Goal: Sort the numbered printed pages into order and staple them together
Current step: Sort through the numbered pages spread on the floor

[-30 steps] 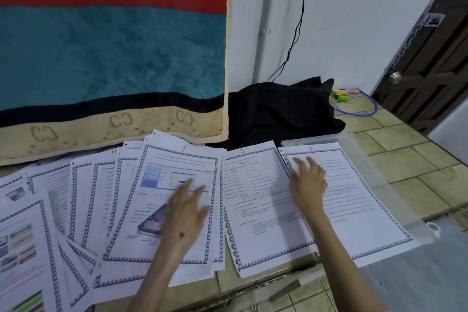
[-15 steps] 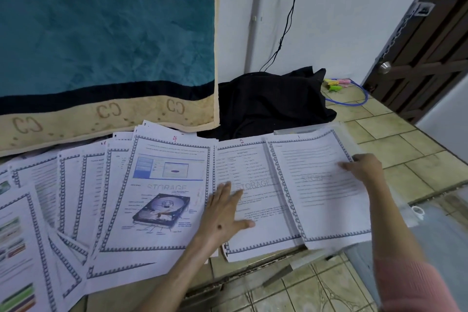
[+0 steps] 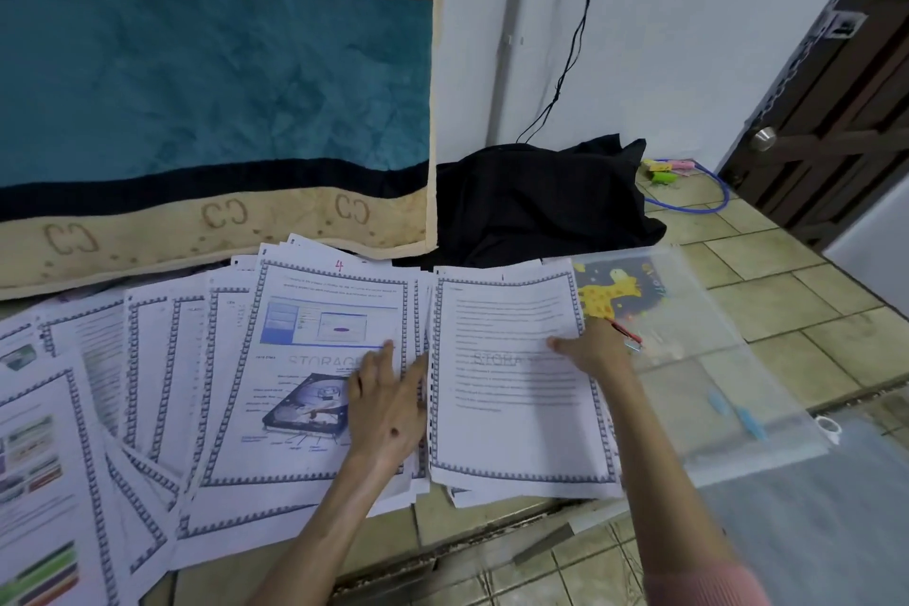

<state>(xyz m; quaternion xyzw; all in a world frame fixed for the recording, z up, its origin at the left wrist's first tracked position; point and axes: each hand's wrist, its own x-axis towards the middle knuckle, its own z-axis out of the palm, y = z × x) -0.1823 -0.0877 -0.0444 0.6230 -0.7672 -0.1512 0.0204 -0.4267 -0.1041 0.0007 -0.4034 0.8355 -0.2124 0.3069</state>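
Stacking is where this person's at right now, by the look of it. Their right hand (image 3: 597, 349) pinches the right edge of a text-only sheet (image 3: 516, 384), thumb on top, and that sheet sits over another page at about 3 o'clock from the page marked 4 (image 3: 315, 359). The left hand (image 3: 386, 404) lies flat, fingers straight, pressing on that hard-drive page right at the seam between the two.

If it were me, I'd keep that flat hand pinning the neighbours so nothing skids, then square the corners of the right-hand pile before adding more. Thin paper like this probably slides and fans out easily, so checking the red number at the top of each sheet before dropping it on seems smart.

Counting: two hands. Pages, I can pick out roughly nine or ten spread fanwise from 9 o'clock across to 3 o'clock, but they overlap so much I can't give a firm number. One clear plastic folder (image 3: 698, 359) with a giraffe print lies just beside the pile at 3 o'clock, under the right hand. One black cloth bundle (image 3: 536, 202) at 12 o'clock, one striped hanging cloth (image 3: 211, 79) behind it all. No stapler that I can spot anywhere.
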